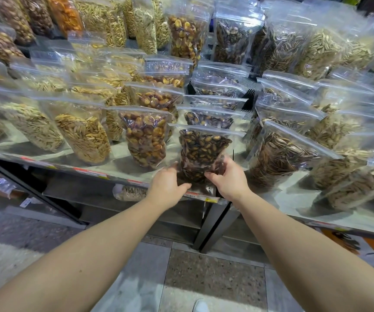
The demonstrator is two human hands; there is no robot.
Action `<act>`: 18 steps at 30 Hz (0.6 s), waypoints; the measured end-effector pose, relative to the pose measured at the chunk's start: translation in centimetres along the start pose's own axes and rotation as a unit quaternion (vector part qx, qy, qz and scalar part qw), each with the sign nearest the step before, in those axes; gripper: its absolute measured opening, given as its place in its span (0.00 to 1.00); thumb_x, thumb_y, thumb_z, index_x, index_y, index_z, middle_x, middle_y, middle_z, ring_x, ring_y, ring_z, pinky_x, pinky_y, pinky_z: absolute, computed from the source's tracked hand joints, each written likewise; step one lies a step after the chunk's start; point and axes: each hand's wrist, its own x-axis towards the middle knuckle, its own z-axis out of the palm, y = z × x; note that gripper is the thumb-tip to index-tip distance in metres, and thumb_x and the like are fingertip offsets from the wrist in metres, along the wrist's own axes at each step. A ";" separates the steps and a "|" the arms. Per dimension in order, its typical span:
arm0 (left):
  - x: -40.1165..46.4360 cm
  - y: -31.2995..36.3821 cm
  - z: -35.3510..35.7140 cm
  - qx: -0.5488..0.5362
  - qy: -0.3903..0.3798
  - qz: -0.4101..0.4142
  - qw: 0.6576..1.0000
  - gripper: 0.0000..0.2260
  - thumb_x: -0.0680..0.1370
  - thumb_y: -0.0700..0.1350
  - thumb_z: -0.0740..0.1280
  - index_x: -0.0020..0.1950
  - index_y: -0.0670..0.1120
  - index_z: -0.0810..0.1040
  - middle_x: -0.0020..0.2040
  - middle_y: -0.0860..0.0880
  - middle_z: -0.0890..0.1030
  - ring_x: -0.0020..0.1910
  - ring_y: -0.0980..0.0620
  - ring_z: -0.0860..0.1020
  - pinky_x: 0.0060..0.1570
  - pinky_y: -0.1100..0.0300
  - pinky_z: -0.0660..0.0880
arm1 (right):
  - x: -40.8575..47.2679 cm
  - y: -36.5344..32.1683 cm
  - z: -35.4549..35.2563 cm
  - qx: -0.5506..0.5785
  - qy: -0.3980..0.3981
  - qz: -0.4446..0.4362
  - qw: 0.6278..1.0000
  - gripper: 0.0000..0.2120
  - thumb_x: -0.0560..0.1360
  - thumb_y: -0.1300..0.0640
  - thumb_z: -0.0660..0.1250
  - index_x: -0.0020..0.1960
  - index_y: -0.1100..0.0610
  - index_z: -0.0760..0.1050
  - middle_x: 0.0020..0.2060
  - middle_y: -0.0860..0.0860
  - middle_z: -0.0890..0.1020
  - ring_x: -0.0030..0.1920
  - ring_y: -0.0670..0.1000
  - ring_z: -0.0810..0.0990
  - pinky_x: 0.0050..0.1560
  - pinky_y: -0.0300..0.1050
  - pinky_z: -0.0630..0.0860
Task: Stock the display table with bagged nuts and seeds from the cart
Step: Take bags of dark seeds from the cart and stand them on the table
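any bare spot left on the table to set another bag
Bare table front lies right of the right hand, before the striped sunflower seed bag. A smaller patch sits between front bags. Behind, rows are packed.

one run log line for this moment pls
step: placing bag of dark seeds at front edge of display table | left hand: on bag base | right hand: gripping bag | bag upright
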 end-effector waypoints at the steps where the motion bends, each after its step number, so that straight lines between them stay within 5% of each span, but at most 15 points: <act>1: -0.2 -0.1 0.1 0.018 0.006 0.011 1.000 0.28 0.77 0.56 0.69 0.72 0.44 0.69 0.66 0.44 0.77 0.66 0.43 0.74 0.63 0.53 0.72 | 0.0 0.0 0.0 0.000 0.005 -0.001 1.000 0.18 0.74 0.58 0.74 0.63 0.53 0.75 0.52 0.46 0.82 0.52 0.47 0.79 0.52 0.37 0.71; 8: -0.5 -1.5 0.4 0.145 -0.019 0.061 0.987 0.34 0.81 0.60 0.60 0.80 0.41 0.57 0.80 0.44 0.61 0.79 0.46 0.56 0.77 0.54 0.53 | 0.6 0.0 0.6 -0.014 0.019 0.018 1.000 0.21 0.74 0.56 0.74 0.65 0.53 0.75 0.57 0.49 0.83 0.57 0.51 0.80 0.58 0.43 0.74; 18: -0.3 -1.9 1.3 0.203 -0.037 0.077 0.975 0.36 0.81 0.64 0.54 0.81 0.41 0.53 0.82 0.43 0.52 0.81 0.44 0.49 0.79 0.51 0.49 | 1.2 -0.4 0.5 -0.025 0.028 0.014 0.999 0.18 0.74 0.56 0.73 0.63 0.52 0.76 0.56 0.49 0.84 0.58 0.52 0.80 0.58 0.46 0.75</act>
